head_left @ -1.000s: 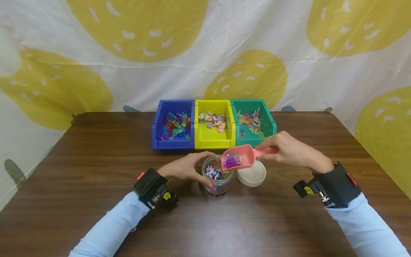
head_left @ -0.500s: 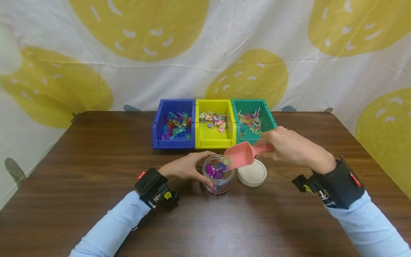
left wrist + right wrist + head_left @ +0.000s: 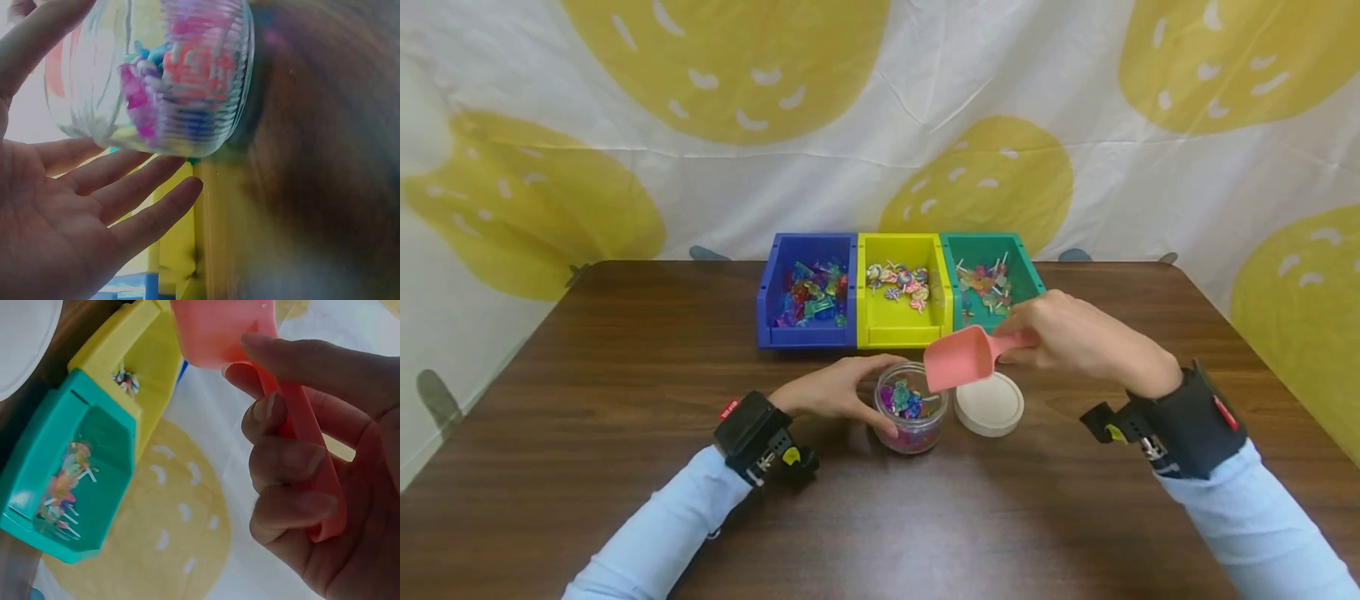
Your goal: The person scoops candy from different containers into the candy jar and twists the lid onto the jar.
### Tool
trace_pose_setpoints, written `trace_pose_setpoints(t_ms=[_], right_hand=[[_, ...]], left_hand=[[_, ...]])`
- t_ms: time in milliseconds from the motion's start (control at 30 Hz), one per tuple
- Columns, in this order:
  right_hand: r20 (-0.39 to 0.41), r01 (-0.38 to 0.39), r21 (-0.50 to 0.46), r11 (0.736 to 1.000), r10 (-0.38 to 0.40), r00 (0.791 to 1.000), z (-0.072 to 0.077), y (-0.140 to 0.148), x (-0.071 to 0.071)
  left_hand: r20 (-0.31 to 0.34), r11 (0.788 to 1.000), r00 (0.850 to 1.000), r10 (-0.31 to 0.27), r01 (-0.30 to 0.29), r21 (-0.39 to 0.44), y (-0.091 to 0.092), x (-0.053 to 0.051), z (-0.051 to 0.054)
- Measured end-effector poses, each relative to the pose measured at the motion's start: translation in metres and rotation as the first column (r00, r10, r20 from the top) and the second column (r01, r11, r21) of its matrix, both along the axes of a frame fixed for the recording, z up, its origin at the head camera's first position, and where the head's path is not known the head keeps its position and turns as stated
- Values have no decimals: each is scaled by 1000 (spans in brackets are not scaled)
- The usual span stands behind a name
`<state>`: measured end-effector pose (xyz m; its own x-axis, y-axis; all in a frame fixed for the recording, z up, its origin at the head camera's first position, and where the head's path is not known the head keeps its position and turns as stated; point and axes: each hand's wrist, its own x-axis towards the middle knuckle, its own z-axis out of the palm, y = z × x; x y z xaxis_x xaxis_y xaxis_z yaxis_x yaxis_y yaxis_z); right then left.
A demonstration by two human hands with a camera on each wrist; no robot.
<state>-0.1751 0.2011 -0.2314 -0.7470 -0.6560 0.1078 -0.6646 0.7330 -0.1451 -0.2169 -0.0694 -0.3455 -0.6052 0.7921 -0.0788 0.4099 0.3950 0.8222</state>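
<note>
A clear jar (image 3: 910, 435) stands upright on the table, with colourful candy-like pieces (image 3: 904, 398) inside. My left hand (image 3: 838, 390) holds it from the left, thumb on the near side and fingers on the far side. In the left wrist view the jar (image 3: 187, 81) has a ribbed wall, and the fingers (image 3: 134, 187) lie along it. My right hand (image 3: 1060, 337) grips the handle of a pink scoop (image 3: 958, 358), whose bowl is tilted over the jar's right rim. Nothing shows in the bowl. The right wrist view shows fingers curled round the handle (image 3: 309, 450).
A white round lid (image 3: 990, 406) lies right of the jar. Behind stand a blue bin (image 3: 808, 337), a yellow bin (image 3: 902, 337) and a green bin (image 3: 1033, 287) side by side, each with small candies. A patterned cloth (image 3: 820, 183) hangs behind the wooden table (image 3: 625, 400).
The scoop has tipped down to the left, and its purple and clear pieces have dropped into the jar over the swirl-patterned ones. My left hand has stayed at the jar.
</note>
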Motion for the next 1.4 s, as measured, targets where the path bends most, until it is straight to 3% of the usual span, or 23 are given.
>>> trace_pose_setpoints(t_ms=[167, 333, 400, 433, 467, 533, 567, 667, 733, 767, 800, 833, 867, 933, 1067, 1133, 1400], right_hand=[[51, -18, -67, 998, 21, 998, -6, 3, -11], [75, 72, -101, 992, -65, 995, -7, -5, -22], [74, 119, -106, 987, -112, 991, -6, -11, -27], [71, 137, -107, 985, -130, 989, -5, -15, -30], [78, 157, -107, 982, -149, 986, -4, -19, -32], [101, 190, -109, 976, -179, 979, -2, -27, -37], [113, 205, -102, 973, -193, 975, -1, -32, -40], [147, 253, -76, 965, -240, 960, 2, -45, -48], [161, 282, -44, 959, -271, 949, 2, -54, -54], [172, 301, -25, 953, -292, 941, 2, -58, -58], [180, 319, -6, 948, -313, 933, 1, -63, -61], [182, 334, 20, 942, -332, 925, -1, -68, -64], [186, 346, 41, 937, -347, 919, -3, -72, -66], [173, 365, 82, 928, -374, 911, -7, -81, -72], [166, 412, 137, 901, -431, 887, -13, -97, -80], [178, 446, 155, 882, -469, 865, -15, -102, -84], [217, 590, 166, 790, -613, 759, -22, -107, -100]], left_hand=[[-38, 999, 998, 46, -45, 3, -8, 0, 2], [-37, 989, 992, 123, -119, 93, -16, -4, 6], [-74, 971, 977, 202, -190, 145, -20, -8, 7], [-106, 956, 959, 263, -245, 163, -23, -9, 8], [-127, 935, 936, 327, -300, 190, -25, -11, 9], [-184, 874, 863, 470, -424, 238, -31, -14, 10], [-209, 836, 817, 538, -483, 262, -34, -15, 10], [-257, 704, 658, 708, -627, 335, -43, -18, 12], [-270, 618, 556, 786, -698, 361, -50, -21, 12], [-269, 580, 514, 814, -727, 368, -53, -22, 12], [-265, 548, 481, 836, -751, 367, -55, -24, 12], [-253, 524, 460, 851, -774, 356, -58, -26, 12], [-244, 509, 449, 860, -790, 341, -61, -27, 12], [-223, 499, 450, 865, -816, 291, -65, -31, 10], [-210, 533, 498, 841, -829, 170, -68, -39, 5], [-204, 546, 516, 832, -828, 130, -68, -43, 3], [-220, 557, 530, 819, -827, 80, -67, -49, -1]])
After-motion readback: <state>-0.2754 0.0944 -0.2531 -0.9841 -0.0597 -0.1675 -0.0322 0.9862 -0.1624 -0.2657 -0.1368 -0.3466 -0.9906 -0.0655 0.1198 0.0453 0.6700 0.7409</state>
